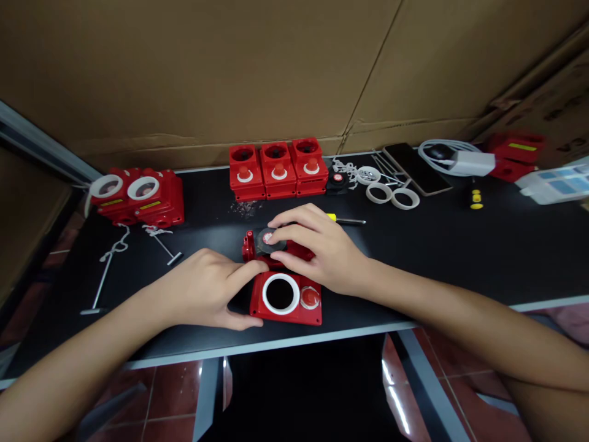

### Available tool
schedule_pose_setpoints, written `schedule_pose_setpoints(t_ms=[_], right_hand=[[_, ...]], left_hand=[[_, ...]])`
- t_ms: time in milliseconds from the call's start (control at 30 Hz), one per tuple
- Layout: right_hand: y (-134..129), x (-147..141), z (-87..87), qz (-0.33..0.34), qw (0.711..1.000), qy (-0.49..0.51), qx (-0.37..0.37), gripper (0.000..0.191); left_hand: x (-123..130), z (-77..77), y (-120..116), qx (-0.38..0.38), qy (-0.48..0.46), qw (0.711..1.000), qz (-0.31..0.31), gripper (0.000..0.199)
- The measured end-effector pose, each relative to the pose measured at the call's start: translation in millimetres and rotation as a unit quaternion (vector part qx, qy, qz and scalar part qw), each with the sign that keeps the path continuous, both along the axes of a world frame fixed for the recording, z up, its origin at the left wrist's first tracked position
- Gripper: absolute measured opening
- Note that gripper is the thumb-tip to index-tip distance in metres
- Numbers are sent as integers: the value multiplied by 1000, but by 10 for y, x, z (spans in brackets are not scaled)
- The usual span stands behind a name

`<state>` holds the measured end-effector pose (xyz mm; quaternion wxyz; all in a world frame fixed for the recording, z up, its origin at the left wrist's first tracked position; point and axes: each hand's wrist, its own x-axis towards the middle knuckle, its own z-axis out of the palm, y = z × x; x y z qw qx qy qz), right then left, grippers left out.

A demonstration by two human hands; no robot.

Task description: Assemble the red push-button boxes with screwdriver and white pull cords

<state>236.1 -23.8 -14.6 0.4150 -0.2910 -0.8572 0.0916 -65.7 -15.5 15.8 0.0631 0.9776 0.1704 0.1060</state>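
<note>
My left hand (214, 285) grips the left side of a red cover plate (313, 314), index finger at its top edge and thumb by its lower left corner. The plate has a white ring (265, 293) around a dark round opening and a small orange-red button (310, 298). Just behind it lies a red housing (248, 247), partly hidden by my right hand (317, 248). The fingers of that hand are closed about a black round disc (264, 241) with a red and white label, at the housing. A yellow-handled screwdriver (350, 221) lies behind the right hand.
Several red boxes (278, 178) stand along the back, and others (159, 199) at left near T-handled rods (102, 282). White rings (405, 198), a phone (416, 169), a white charger with cable (472, 164) and a black labelled disc (338, 181) lie at back right. Cardboard (207, 67) rises behind.
</note>
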Motion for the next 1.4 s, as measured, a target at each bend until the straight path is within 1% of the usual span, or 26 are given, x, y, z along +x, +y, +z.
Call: schedule_pose_setpoints(t_ms=[67, 133, 167, 200, 267, 300, 367, 433, 500, 567, 633, 733, 967, 1233, 1333, 1400], right_hand=[[-17, 14, 124, -8, 999, 32, -8, 10], [39, 138, 318, -46, 997, 61, -1, 6], [108, 250, 422, -77, 995, 68, 7, 4], [208, 392, 514, -122, 990, 66, 9, 4], [491, 739, 621, -216, 975, 53, 5, 9], [659, 921, 621, -251, 967, 45, -1, 10], [1002, 1243, 514, -299, 954, 5, -36, 13], [1289, 1456, 317, -321, 941, -23, -104, 15], [1484, 1549, 116, -332, 929, -39, -160, 14], [1598, 1562, -26, -338, 922, -39, -185, 15], [1667, 1544, -93, -338, 921, -35, -190, 19], [1754, 1508, -110, -330, 924, -39, -189, 24], [1923, 1370, -145, -309, 926, -74, -206, 11], [1935, 1322, -128, -314, 923, -96, -199, 6], [1854, 1284, -54, -333, 926, -79, -161, 17], [1711, 1175, 59, -334, 934, -56, -117, 24]], left_hand=[[-2, 4, 2, 5, -1, 1000, -3, 54], [-9, 2, 0, 8, 5, 1000, 1, 56], [-13, -2, -2, 10, 9, 1000, 5, 57], [-17, -7, -3, 12, 15, 1000, 9, 59], [-23, -20, -5, 14, 23, 1000, 14, 61], [-25, -26, -4, 15, 25, 999, 14, 62], [-26, -35, 0, 13, 21, 1000, 10, 63], [-28, -36, 6, 11, 16, 1000, 3, 63], [-31, -34, 10, 7, 15, 1000, 1, 62], [-36, -34, 11, 0, 19, 1000, 5, 61], [-42, -39, 11, -6, 25, 1000, 10, 62], [-49, -49, 15, -10, 25, 1000, 12, 61], [-49, -38, 12, -2, 29, 1000, 13, 63], [-37, -33, 3, -6, 39, 999, 19, 60], [-32, -37, 3, -3, 40, 999, 21, 61], [-31, -37, 2, 1, 36, 999, 19, 61]])
